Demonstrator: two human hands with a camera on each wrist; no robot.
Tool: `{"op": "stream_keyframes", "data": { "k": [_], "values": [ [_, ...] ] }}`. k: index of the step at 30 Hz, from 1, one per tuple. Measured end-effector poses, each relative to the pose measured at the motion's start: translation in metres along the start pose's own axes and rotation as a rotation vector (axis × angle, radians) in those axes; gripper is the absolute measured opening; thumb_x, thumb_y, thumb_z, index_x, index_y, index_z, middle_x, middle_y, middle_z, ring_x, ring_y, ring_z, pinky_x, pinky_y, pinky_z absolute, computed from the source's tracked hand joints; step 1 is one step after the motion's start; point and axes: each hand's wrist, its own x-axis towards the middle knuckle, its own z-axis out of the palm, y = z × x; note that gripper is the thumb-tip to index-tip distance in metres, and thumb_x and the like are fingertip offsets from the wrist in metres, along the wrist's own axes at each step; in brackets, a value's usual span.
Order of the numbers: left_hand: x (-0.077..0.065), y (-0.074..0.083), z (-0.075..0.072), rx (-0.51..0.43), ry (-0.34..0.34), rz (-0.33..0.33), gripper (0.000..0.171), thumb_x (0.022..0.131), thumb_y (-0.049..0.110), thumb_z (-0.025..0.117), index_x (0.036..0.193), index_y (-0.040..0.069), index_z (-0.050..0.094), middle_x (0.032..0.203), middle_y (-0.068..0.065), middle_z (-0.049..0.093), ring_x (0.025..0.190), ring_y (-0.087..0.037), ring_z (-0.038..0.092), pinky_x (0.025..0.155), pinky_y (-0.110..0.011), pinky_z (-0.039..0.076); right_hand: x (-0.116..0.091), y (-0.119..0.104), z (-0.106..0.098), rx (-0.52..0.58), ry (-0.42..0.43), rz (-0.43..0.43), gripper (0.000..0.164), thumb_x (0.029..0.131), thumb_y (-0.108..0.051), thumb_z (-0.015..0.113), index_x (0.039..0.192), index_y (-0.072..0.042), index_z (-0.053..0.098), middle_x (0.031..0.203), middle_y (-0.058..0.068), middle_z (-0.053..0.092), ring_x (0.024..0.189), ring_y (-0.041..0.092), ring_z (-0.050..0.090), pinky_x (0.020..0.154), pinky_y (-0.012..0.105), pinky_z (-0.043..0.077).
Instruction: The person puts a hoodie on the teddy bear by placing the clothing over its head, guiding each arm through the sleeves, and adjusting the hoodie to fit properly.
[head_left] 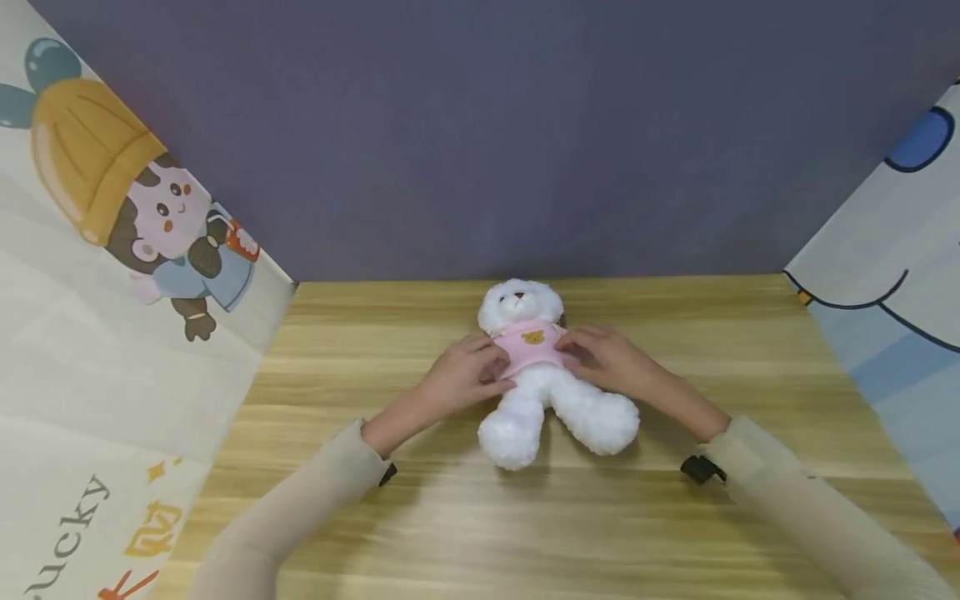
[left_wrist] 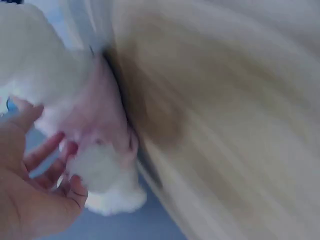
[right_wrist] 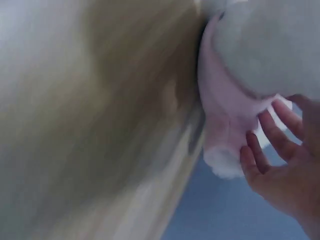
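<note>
A white plush teddy bear [head_left: 566, 396] in a pink shirt [head_left: 517, 350] lies face up on the wooden table, its head toward the back wall. A small brown bear face decorates the shirt front. My left hand [head_left: 467, 375] is at one side of the bear's body, its fingers loosely bent and apart beside the shirt and a fluffy arm [left_wrist: 97, 167]. On the opposite side, my right hand [head_left: 606, 360] has its fingertips against the pink shirt [right_wrist: 227, 100] near the hem. In the right wrist view those fingers are spread and gently bent.
The wooden table [head_left: 420, 533] ends at a dark grey-blue wall [head_left: 525, 142] just behind the bear's head. A cartoon-printed panel [head_left: 97, 367] stands on the left and another printed panel [head_left: 885, 367] on the right.
</note>
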Motion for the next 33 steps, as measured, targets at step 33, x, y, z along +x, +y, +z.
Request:
{"op": "stream_keyframes", "data": {
  "k": [33],
  "values": [
    [0.014, -0.025, 0.008, -0.400, -0.012, -0.134, 0.011, 0.101, 0.018, 0.064, 0.096, 0.008, 0.067, 0.110, -0.009, 0.062, 0.100, -0.022, 0.060, 0.086, -0.033, 0.053, 0.001, -0.016, -0.013, 0.088, -0.140, 0.095, 0.028, 0.098, -0.013, 0.069, 0.125, -0.008, 0.070, 0.124, 0.012, 0.069, 0.112, 0.028, 0.066, 0.090, 0.043, 0.056]
  ]
}}
